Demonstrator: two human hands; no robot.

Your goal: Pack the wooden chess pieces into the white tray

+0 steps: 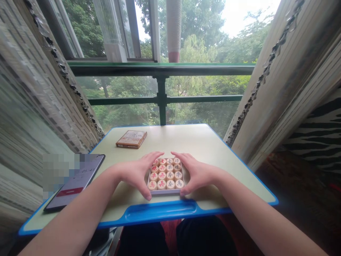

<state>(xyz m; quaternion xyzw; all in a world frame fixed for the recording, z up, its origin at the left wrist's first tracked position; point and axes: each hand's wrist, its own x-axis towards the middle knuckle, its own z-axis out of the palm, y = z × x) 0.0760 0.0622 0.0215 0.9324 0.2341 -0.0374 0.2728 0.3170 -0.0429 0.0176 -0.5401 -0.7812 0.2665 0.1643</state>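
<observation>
A shallow white box (165, 192) lies on the table in front of me, filled with rows of round wooden Chinese chess pieces (162, 176). Red characters mark the pieces on the left, black ones those on the right. My left hand (140, 172) is curved around the left side of the box, its thumb by the near left corner. On the other side my right hand (195, 173) grips likewise, thumb at the near right corner and fingers along the far right. The fingers partly cover the far left pieces.
A flat brown printed box (131, 138) lies farther back on the table (176, 138), left of centre. At the left edge rests a phone (76, 185) with its screen lit. A blue molded groove (161, 210) runs along the near edge. Curtains and a green railing (161, 89) stand beyond.
</observation>
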